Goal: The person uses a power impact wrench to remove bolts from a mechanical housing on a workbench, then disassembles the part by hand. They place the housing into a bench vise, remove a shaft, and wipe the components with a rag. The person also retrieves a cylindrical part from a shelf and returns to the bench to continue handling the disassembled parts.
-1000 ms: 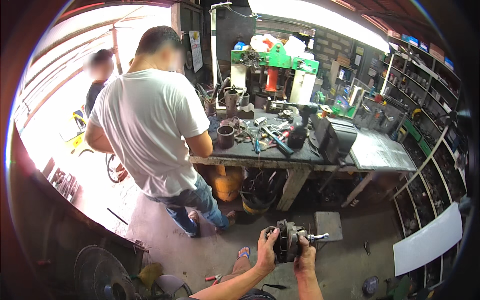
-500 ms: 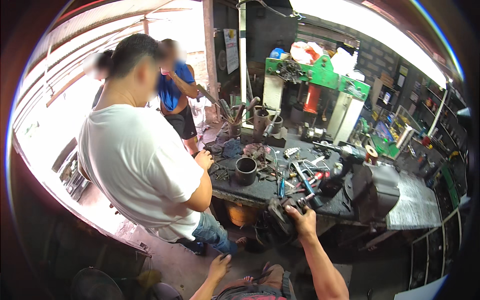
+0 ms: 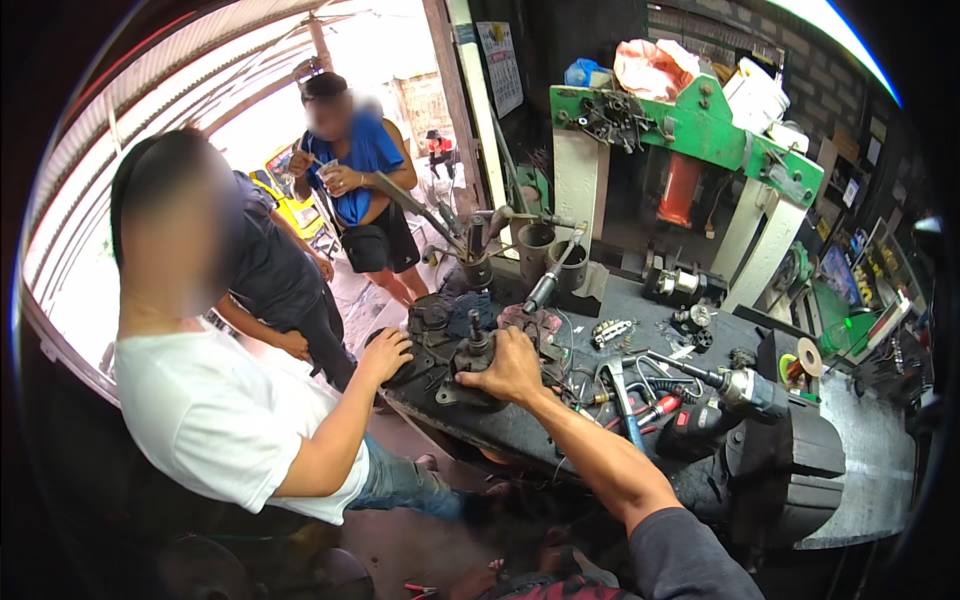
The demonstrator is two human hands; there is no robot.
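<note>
Dark metal part (image 3: 473, 353) in the clamped right grip (image 3: 510, 366), thumb (image 3: 478, 379) leftward, arm (image 3: 600, 455) outstretched

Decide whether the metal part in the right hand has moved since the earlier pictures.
Yes: judged against the workbench, the metal part went leftward, from before its front edge to its left end.

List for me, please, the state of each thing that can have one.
Right hand: closed on the metal part
Metal part: on the bench, shaft pointing up
Hammer: lying down
Power tool: resting on the bench, on or off unclear
Tool can: upright, holding tools
Calendar: hanging
</note>
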